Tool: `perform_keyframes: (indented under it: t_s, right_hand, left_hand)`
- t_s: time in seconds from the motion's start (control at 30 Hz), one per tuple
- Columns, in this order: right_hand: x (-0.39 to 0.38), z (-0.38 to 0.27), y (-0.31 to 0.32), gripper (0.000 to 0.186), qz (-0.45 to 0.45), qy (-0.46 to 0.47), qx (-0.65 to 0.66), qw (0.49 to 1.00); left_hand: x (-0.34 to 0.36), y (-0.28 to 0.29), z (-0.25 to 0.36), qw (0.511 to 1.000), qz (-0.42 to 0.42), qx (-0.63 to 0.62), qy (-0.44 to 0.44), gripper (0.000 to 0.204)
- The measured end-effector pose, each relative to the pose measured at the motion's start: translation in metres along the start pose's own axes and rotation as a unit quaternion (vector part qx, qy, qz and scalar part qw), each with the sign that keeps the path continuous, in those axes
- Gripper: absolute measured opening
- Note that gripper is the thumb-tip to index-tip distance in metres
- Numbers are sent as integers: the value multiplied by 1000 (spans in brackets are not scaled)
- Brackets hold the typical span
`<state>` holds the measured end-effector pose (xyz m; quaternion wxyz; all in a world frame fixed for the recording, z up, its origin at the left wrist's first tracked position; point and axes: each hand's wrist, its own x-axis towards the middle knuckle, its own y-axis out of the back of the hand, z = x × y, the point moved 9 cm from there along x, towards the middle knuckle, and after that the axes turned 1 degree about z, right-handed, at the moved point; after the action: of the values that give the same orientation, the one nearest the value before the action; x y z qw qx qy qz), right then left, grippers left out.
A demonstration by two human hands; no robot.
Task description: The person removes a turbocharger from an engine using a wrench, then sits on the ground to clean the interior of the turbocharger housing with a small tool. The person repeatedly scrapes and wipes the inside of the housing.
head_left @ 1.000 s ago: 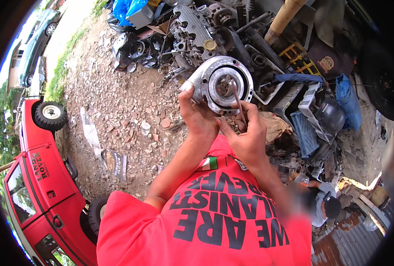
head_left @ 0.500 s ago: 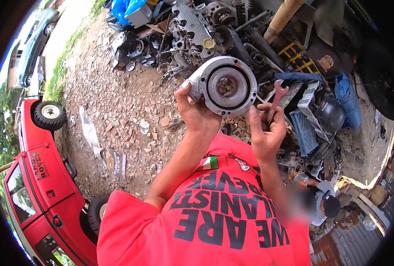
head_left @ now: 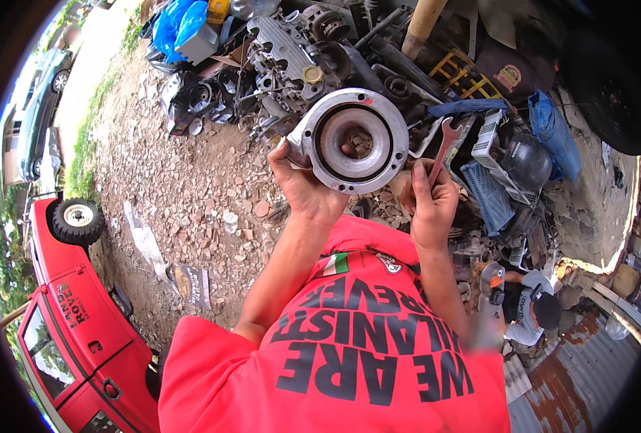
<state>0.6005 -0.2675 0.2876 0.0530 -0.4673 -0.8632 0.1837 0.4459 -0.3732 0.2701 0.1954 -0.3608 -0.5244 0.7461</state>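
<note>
My left hand (head_left: pixel 310 191) grips a round grey metal turbocharger housing (head_left: pixel 329 144) from its lower left side and holds it up in front of me. The thumb lies on the outlet side, and what seems to be a fingertip shows through the central hole. The ring-shaped face is turned toward me, with a dark groove, small bolt holes and a red mark near its top. Just right of the housing, my right hand (head_left: pixel 433 209) is closed around a reddish open-end wrench (head_left: pixel 444 149), its jaw pointing up. The wrench is apart from the housing.
An engine (head_left: pixel 281 50) and other greasy parts lie piled ahead. Crates (head_left: pixel 490 195), a dark helmet (head_left: pixel 528 160) and a tyre (head_left: pixel 609 101) are at the right. A person (head_left: pixel 533 307) crouches lower right. A red vehicle (head_left: pixel 93 325) stands left on rubble-strewn ground (head_left: pixel 190 173).
The view has shifted slightly, and the housing sits a little further left in it, its face turned more squarely toward me. Both hands keep their holds.
</note>
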Motion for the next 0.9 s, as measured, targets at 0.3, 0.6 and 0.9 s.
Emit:
perform_keyframes:
  t_s: [0.3,0.6,0.9]
  right_hand:
    - [3,2,0,24,-10,-18,49,999]
    - [-12,-18,-25,27,-56,-25,30,998]
    - [-27,-27,-33,20,-54,-24,-85,995]
  left_hand:
    - [0,-4,3,998,-60,-26,-6,65]
    - [-41,-39,-29,820,-366,-295,325,63]
    - [-47,-35,-30,751,-459,-296,369,57]
